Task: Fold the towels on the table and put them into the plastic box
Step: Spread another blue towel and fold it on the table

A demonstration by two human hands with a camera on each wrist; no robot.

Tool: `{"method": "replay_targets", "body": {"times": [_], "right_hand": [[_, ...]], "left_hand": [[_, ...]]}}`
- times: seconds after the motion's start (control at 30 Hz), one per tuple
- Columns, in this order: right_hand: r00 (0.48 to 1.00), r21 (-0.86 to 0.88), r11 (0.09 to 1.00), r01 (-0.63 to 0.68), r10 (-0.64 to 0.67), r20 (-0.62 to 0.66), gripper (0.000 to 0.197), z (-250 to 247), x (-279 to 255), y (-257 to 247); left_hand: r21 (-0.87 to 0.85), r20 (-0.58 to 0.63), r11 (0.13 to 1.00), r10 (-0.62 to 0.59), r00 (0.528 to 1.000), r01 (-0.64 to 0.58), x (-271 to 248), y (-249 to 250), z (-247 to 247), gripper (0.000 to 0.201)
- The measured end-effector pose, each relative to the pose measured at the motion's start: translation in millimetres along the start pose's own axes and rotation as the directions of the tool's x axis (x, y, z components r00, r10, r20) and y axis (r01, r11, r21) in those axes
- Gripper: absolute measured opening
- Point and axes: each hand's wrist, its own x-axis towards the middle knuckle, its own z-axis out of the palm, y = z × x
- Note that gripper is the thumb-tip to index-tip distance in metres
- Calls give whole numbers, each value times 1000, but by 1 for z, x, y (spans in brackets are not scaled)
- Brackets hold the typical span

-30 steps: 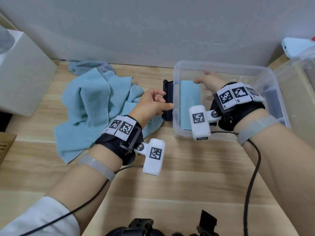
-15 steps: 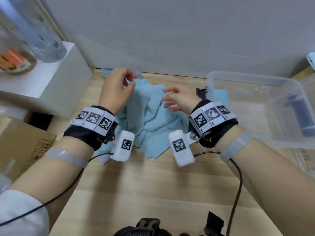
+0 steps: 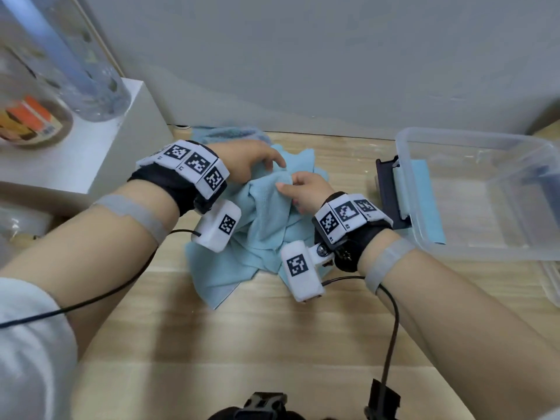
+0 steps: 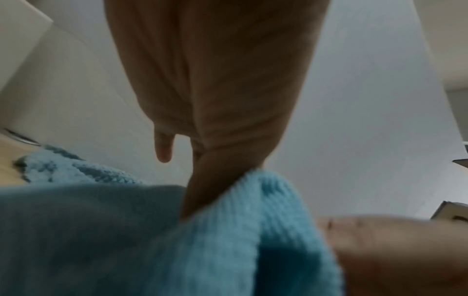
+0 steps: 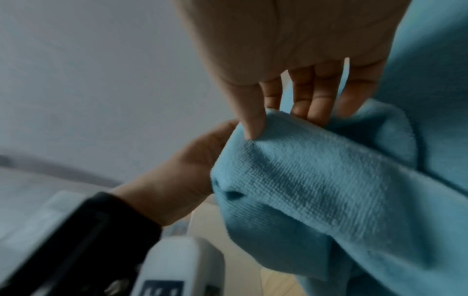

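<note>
Both hands (left (image 3: 251, 160), right (image 3: 304, 189)) on one crumpled blue towel (image 3: 266, 225)

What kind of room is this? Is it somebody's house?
Hard to say for sure. It looks like a plain indoor work corner: a wooden table against a bare grey wall, with blue towels, a clear plastic box and a white box. It could be a home or a workroom.

Each wrist is wrapped by a black fabric cuff (image 3: 357, 244) topped with a white band of square black-and-white coded markers (image 3: 194, 160). A white rounded camera housing (image 3: 303, 269), marked likewise, is bolted beneath. Grey elastic straps (image 3: 133, 212) and thin black cables (image 3: 391, 322) are worn on the forearms; a white sleeve (image 3: 27, 353) is seen.
</note>
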Motion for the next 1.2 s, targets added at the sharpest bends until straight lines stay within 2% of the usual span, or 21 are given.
{"method": "replay_targets", "body": {"times": [0.1, 0.2, 0.27, 0.4, 0.53, 0.63, 0.7, 0.8, 0.87, 0.93, 1.03, 1.2], "right_hand": [[986, 1, 986, 168, -168, 14, 29, -4, -14, -17], [940, 46, 941, 336, -339, 49, 21, -16, -41, -37], [906, 29, 906, 422, -422, 34, 11, -30, -63, -49], [813, 131, 803, 581, -581, -44, 9, -69, -104, -65], [722, 90, 720, 688, -667, -181, 10, -109, -139, -65], [706, -49, 734, 677, -667, -237, 16, -132, -158, -55], [727, -179, 760, 625, -650, -221, 24, -143, -166, -46], [783, -468, 748, 471, -599, -168, 30, -160, -172, -29], [781, -593, 708, 383, -591, -202, 21, -171, -175, -19], [759, -629, 702, 335, -596, -261, 16, -179, -178, -10], [726, -588, 746, 313, -587, -358, 17, -185, -182, -5], [669, -474, 787, 395, -600, -438, 17, -190, -195, -9]], "left_hand": [[51, -84, 997, 54, 995, -50, -6, 2, 1, 70], [39, -186, 994, 106, 977, -101, -21, 21, -7, 54], [-58, -287, 989, 114, 951, -137, -35, 35, -14, 47], [-314, -491, 937, -22, 871, -154, -69, 61, -27, 21], [-448, -644, 874, -169, 746, -189, -99, 76, -26, 27], [-538, -729, 790, -259, 634, -295, -114, 84, -15, 28], [-552, -763, 759, -294, 576, -344, -121, 93, -8, 27], [-553, -798, 731, -326, 507, -401, -130, 106, 1, 24], [-551, -819, 698, -348, 456, -457, -138, 112, 4, 25], [-547, -831, 678, -368, 418, -491, -144, 115, 6, 29], [-529, -848, 688, -411, 335, -497, -151, 118, 9, 40], [-479, -861, 618, -469, 197, -624, -169, 121, 9, 26]]}}
